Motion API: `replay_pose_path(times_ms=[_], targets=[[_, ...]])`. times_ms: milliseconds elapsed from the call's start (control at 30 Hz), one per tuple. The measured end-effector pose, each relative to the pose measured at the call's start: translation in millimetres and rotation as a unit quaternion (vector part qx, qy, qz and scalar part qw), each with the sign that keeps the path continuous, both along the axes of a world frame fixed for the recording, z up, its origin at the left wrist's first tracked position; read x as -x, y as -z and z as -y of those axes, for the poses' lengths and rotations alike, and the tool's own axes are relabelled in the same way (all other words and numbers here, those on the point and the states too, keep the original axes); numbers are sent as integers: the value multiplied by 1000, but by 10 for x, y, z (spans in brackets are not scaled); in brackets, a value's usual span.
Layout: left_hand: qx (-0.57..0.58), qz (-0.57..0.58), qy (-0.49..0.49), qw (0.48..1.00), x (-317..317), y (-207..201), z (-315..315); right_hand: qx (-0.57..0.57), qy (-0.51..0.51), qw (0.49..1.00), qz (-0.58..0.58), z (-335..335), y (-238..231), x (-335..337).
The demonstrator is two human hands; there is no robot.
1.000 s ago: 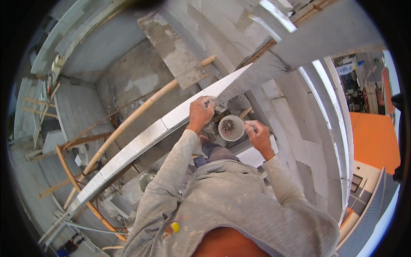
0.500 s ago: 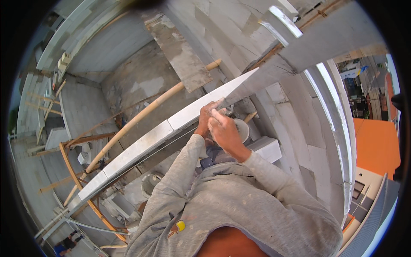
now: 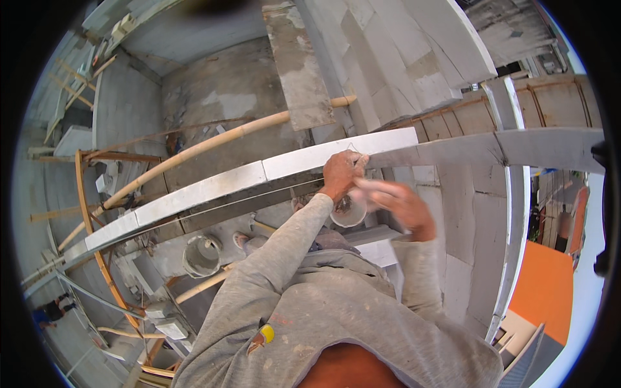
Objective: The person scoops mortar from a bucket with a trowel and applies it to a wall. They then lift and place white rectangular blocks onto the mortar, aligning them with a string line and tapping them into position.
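Note:
My left hand [image 3: 343, 173] is closed at the upper edge of a row of white blocks [image 3: 304, 157], beside the near end of a long grey beam [image 3: 453, 149]. What its fingers grip is hidden; a thin wire-like loop shows just above them. My right hand [image 3: 398, 204] is just to the right of it, smeared by motion, its fingers pointing toward the left hand. Below the hands, a pale bucket [image 3: 349, 215] is partly covered by them. A thin taut line [image 3: 239, 205] runs along the near side of the blocks.
A bamboo pole [image 3: 213, 142] runs beyond the blocks, under a stained board [image 3: 299, 71]. A bucket of grey mix [image 3: 202, 255] stands at lower left, near a wooden frame [image 3: 97, 239]. Tall grey block walls rise on the right. Another person [image 3: 52, 310] is far at lower left.
The view has turned, so the blocks and beam lie flatter. My right hand has come away from the left and moved right. The left stays at the beam's end.

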State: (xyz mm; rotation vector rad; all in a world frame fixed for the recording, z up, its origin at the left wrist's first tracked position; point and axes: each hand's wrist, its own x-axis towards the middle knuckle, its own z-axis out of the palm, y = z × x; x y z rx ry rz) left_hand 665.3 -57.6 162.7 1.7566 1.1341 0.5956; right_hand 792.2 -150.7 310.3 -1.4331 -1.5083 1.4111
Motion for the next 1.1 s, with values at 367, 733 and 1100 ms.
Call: replay_pose_path(times_ms=[367,733,1100], targets=[[74,-63,38,995,62,-417,-167,56,-199,972,110,-1484,596,-746],[94,40,20,995,118,-293,-141,116,275,953,-46,-697,942,-812],[516,160,213,814,448,-326,-640,96,292,951,-31,-586,1156,-837]])
